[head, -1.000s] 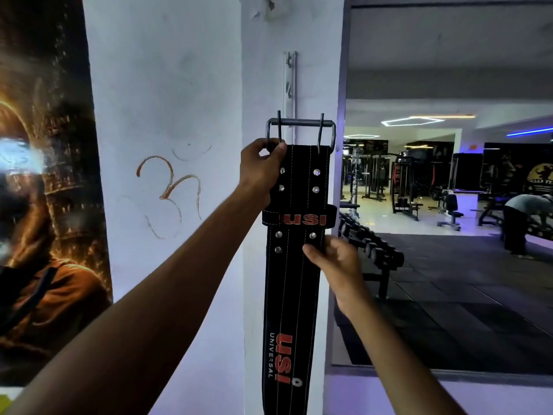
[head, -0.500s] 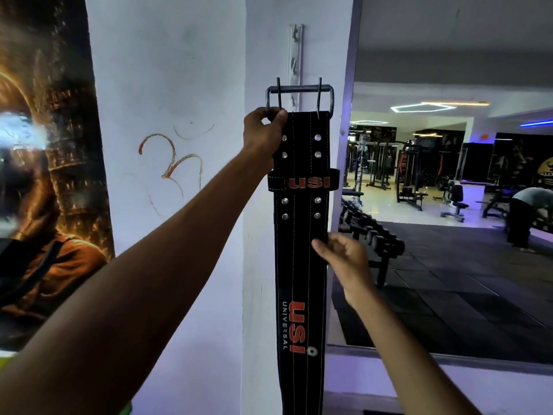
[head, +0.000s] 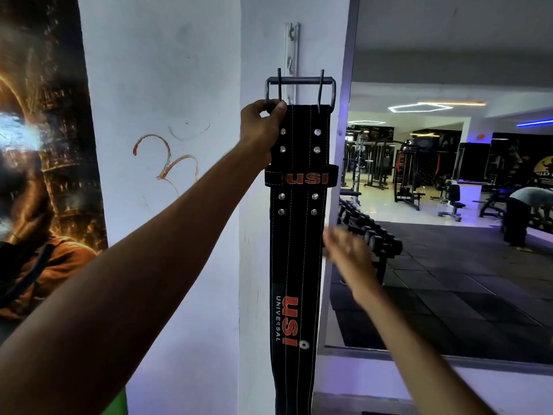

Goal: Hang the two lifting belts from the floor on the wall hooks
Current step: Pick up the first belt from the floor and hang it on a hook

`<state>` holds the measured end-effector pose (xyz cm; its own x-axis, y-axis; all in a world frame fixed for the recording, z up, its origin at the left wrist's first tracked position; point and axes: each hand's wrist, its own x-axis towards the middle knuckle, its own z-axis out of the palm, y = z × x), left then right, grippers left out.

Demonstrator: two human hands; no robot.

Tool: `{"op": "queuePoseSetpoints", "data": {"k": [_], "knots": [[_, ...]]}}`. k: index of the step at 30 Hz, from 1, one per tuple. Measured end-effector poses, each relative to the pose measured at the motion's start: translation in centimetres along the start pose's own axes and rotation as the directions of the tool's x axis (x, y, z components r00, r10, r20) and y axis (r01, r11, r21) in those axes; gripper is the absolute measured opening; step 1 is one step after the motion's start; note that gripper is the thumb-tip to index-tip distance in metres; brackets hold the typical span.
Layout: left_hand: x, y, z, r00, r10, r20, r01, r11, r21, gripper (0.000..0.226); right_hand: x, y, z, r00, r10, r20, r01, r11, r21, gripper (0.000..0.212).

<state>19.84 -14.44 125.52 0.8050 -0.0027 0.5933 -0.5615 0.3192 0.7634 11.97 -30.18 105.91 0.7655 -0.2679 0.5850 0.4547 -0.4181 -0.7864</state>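
A black lifting belt [head: 296,259] with red USI lettering hangs straight down against the white pillar. Its steel two-prong buckle [head: 300,85] sits at the top, level with the lower part of a white vertical hook strip [head: 291,52] screwed to the pillar. My left hand [head: 261,127] grips the belt's top left corner just under the buckle. My right hand [head: 347,256] is blurred, fingers spread, just off the belt's right edge and holding nothing. Only one belt is in view.
A dark poster [head: 42,163] covers the wall at left. A large mirror [head: 449,181] at right reflects the gym floor, a dumbbell rack [head: 368,232], machines and a bent-over person [head: 526,211].
My right hand has let go of the belt's middle and moved away to the right, fingers spreading. My left hand still holds the top of the belt by the hook strip.
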Motion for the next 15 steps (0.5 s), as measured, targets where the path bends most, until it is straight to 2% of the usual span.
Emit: {"op": "queuePoseSetpoints", "data": {"k": [2,3,5,6,8,10,13,15], "knots": [[0.0,0.0,0.0,1.000,0.010,0.010,-0.010,1.000,-0.004,0.007,4.1,-4.9,-1.0,0.988,-0.071,-0.137,0.093,0.983,0.161,0.022],[0.0,-0.1,0.0,1.000,0.013,0.013,-0.013,1.000,-0.005,0.008,6.0,-7.0,-1.4,0.983,-0.095,-0.157,0.128,0.967,0.220,0.022],[-0.2,-0.3,0.1,1.000,0.014,0.022,-0.013,1.000,-0.009,0.010,9.2,-10.6,-1.8,0.978,-0.127,-0.164,0.159,0.966,0.205,0.036],[-0.3,-0.3,0.2,1.000,0.013,0.027,-0.013,1.000,-0.013,0.011,10.3,-12.0,-1.7,0.981,-0.130,-0.142,0.156,0.969,0.191,0.035],[-0.4,-0.5,0.4,0.999,0.010,0.031,-0.010,1.000,-0.013,0.009,11.8,-13.5,-1.3,0.989,-0.115,-0.097,0.132,0.972,0.195,0.018],[-0.7,-0.8,0.3,1.000,0.011,0.030,-0.011,1.000,0.006,0.009,12.2,-14.2,-0.8,0.992,-0.071,-0.107,0.095,0.966,0.241,0.009],[-1.1,-1.3,-0.5,0.997,0.001,0.079,-0.007,0.998,0.070,0.026,12.8,-14.3,-0.2,0.983,-0.050,-0.175,0.096,0.960,0.264,0.005],[-1.8,-1.5,-1.5,0.980,-0.016,0.200,-0.012,0.990,0.139,0.041,13.2,-14.2,0.0,0.969,-0.035,-0.244,0.106,0.952,0.288,0.005]]}}
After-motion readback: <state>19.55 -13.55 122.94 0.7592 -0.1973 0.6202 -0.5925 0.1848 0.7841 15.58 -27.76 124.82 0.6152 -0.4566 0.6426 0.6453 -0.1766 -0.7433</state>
